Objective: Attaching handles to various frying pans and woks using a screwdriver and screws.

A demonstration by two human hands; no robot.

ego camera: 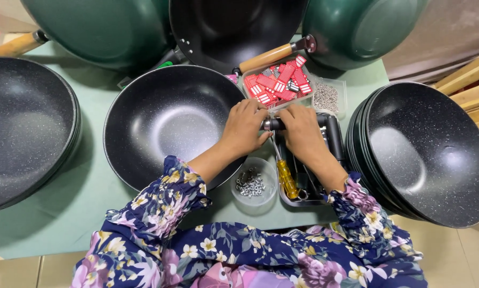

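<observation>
A black speckled wok (167, 120) lies on the green table (63, 213) in front of me. At its right rim my left hand (245, 128) and my right hand (302, 133) meet, both gripping a small dark metal handle fitting (271, 124) between them. Just below the hands a yellow-handled screwdriver (286, 176) rests in a metal tray (298, 200). A clear round dish of small silver screws and washers (252, 184) stands beside the tray. My sleeves are dark blue with flowers.
A clear box of red tags (279, 82) and a box of tiny metal parts (327, 96) sit behind the hands. Stacked black woks (431, 149) fill the right; another stack (21, 128) the left. Green woks with wooden handles (271, 56) stand at the back.
</observation>
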